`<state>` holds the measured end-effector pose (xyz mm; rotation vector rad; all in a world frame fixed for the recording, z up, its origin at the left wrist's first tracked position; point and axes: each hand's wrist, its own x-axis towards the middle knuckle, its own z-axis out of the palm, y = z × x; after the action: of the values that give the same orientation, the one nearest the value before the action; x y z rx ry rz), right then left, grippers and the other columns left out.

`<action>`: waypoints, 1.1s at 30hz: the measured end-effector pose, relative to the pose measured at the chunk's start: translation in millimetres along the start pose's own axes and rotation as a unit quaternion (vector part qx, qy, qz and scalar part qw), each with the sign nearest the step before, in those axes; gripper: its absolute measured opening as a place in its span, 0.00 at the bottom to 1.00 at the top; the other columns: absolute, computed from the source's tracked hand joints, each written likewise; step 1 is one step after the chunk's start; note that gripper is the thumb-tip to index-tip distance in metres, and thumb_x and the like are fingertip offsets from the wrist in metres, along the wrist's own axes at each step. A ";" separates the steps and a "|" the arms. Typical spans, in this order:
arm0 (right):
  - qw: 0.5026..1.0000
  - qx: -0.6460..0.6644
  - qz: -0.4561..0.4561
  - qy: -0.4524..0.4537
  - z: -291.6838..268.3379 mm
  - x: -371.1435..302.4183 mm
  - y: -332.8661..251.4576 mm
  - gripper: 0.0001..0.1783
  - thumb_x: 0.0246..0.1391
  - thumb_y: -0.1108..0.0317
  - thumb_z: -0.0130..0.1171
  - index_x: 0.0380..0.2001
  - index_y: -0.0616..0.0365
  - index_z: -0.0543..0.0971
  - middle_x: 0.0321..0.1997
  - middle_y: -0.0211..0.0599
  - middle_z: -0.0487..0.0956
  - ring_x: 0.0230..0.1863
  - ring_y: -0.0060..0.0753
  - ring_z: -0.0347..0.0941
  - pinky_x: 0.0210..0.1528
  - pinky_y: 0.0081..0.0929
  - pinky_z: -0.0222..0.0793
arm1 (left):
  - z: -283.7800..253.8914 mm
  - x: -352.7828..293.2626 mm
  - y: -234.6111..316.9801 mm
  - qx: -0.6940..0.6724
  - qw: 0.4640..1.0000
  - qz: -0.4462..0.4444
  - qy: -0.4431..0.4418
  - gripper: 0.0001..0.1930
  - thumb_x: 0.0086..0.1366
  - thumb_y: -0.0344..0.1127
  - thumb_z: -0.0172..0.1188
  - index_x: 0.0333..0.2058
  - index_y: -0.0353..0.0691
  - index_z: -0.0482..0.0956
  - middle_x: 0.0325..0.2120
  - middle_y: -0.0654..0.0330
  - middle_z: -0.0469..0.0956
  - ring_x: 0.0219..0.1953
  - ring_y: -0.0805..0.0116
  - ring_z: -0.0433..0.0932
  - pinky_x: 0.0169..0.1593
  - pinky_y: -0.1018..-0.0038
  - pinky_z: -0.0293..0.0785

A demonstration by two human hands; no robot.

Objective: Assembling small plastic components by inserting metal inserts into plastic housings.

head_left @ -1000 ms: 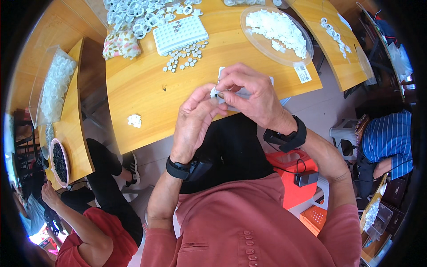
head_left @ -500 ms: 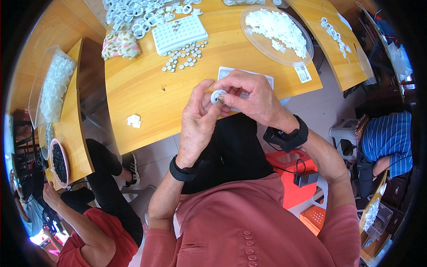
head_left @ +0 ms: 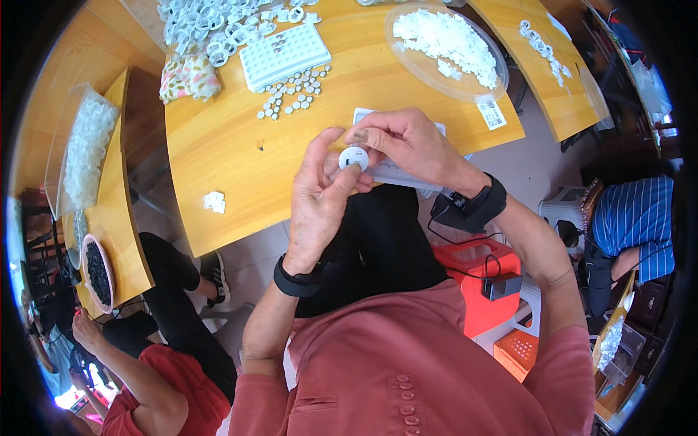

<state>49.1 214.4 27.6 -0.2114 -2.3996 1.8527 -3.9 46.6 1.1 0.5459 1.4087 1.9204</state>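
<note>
Between the thumb and fingers of my left hand (head_left: 318, 192) is a round white plastic disc (head_left: 354, 158), with a small black slot and tiny cut-outs on its face. My right hand (head_left: 407, 145) is just above and right of the disc, its thumb and forefinger pressed together. Whatever those fingertips may pinch is too small or hidden to name. A shallow white tray (head_left: 396, 174) lies at the table's near edge, partly covered by my right hand.
Beyond my hands are small round metallic pieces (head_left: 297, 93), a white pitted tray (head_left: 285, 57), white ring-shaped parts (head_left: 218, 29) and a patterned cloth bundle (head_left: 187, 77). A clear round tub lid (head_left: 488, 87) holds white pieces. Co-workers sit at left and right.
My right thumb has come up off the disc, and more of the disc's face shows. My left hand still holds it. The whole view has shifted slightly.
</note>
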 end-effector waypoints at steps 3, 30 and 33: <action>0.997 -0.020 -0.060 -0.034 -3.8 4.3 -3.6 0.06 0.54 0.74 0.56 0.33 0.61 0.80 0.25 0.27 0.75 0.26 0.14 0.71 0.29 0.14 0.66 | -0.9 4.9 3.3 -0.021 1.000 -0.010 -0.013 0.24 0.63 0.19 0.47 0.58 0.33 0.56 0.37 0.54 0.76 0.35 0.70 0.78 0.42 0.75 0.78; 0.872 -0.360 -0.124 0.306 -186.0 206.3 -61.4 0.09 0.53 0.69 0.55 0.33 0.60 0.80 0.29 0.33 0.80 0.31 0.21 0.75 0.35 0.22 0.69 | -12.5 2.0 0.0 -0.027 0.999 0.016 -0.018 0.15 0.67 0.24 0.45 0.52 0.34 0.64 0.42 0.51 0.75 0.39 0.68 0.76 0.43 0.74 0.74; 0.855 -0.407 -0.119 0.299 -183.2 211.4 -49.6 0.08 0.52 0.69 0.55 0.34 0.58 0.81 0.30 0.33 0.81 0.31 0.25 0.75 0.36 0.24 0.70 | -14.2 4.6 2.1 -0.036 0.999 0.004 -0.017 0.14 0.67 0.24 0.45 0.51 0.33 0.65 0.41 0.52 0.75 0.39 0.68 0.76 0.43 0.74 0.74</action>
<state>-131.1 413.1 121.2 -0.4415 -2.4000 0.4524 -17.3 40.3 -1.7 0.5482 1.3125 1.9512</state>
